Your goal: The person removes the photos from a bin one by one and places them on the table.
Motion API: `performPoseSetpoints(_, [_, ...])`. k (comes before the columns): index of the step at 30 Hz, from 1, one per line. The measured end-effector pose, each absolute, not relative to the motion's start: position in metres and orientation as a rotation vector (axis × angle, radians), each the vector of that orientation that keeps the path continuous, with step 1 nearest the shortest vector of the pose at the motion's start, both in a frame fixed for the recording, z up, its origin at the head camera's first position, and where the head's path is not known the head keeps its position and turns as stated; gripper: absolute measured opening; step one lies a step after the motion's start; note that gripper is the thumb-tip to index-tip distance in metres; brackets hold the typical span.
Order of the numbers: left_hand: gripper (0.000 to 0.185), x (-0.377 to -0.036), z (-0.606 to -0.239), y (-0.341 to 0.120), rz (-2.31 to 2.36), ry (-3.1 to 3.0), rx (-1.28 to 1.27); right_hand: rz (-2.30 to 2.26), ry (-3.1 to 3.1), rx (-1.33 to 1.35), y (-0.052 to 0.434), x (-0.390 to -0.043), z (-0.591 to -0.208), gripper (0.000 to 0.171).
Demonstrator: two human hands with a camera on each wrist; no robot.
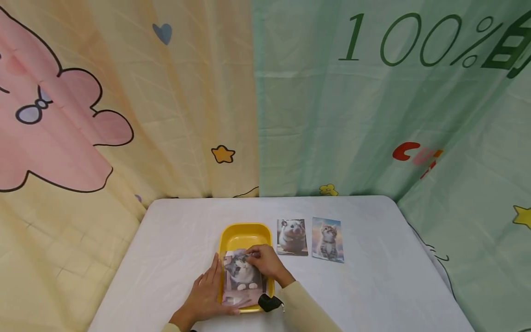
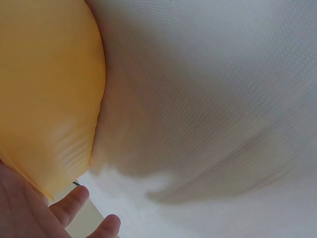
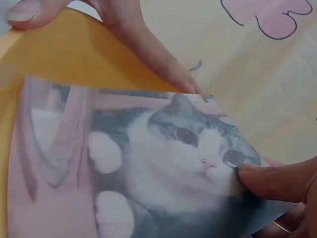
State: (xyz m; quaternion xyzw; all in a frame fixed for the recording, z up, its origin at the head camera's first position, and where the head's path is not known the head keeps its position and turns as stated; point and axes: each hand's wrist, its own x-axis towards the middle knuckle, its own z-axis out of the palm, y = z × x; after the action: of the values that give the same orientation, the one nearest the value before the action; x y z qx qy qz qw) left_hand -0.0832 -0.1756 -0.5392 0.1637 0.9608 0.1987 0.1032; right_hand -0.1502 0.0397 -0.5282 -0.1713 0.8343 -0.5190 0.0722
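Observation:
A yellow tray (image 1: 244,234) stands on the white table (image 1: 373,286), and a photo of a grey and white cat (image 1: 242,276) lies tilted in it. My right hand (image 1: 250,254) pinches the photo's far edge; in the right wrist view the thumb (image 3: 270,181) presses beside the cat's eye on the photo (image 3: 148,168). My left hand (image 1: 209,288) lies flat along the tray's left wall with straight fingers (image 3: 148,49), its thumb at the tray's near corner. The left wrist view shows the tray's outer wall (image 2: 44,99) and two fingertips (image 2: 74,201).
To the right of the tray lie two more photos flat on the table: a hamster (image 1: 292,236) and a kitten (image 1: 327,239). Printed curtains hang close behind the table and on both sides. A dark strap (image 1: 269,302) sits on my right wrist.

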Motion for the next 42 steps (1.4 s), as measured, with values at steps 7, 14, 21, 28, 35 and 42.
performPoseSetpoints(7, [0.143,-0.084,-0.541,-0.178,0.573,2.867,0.531,-1.578,2.575,-0.489,0.057,-0.152,-0.525,0.008])
performPoseSetpoints(14, [0.144,-0.083,-0.54,-0.177,0.572,2.842,0.488,-1.686,2.592,-0.395,0.075,-0.156,-0.524,0.011])
performPoseSetpoints(21, [0.145,-0.084,-0.541,-0.177,0.564,2.859,0.494,-1.795,2.62,-0.168,0.096,-0.163,-0.525,0.018])
performPoseSetpoints(28, [0.146,-0.083,-0.541,-0.176,0.553,2.862,0.484,-1.876,2.691,-0.045,0.121,-0.168,-0.527,0.017])
performPoseSetpoints(35, [0.145,-0.083,-0.538,-0.178,0.558,2.869,0.495,-1.97,2.631,0.144,0.149,-0.175,-0.524,0.019])
performPoseSetpoints(42, [0.145,-0.083,-0.542,-0.178,0.594,2.882,0.521,-1.9,2.647,0.303,0.198,-0.175,-0.529,0.022])
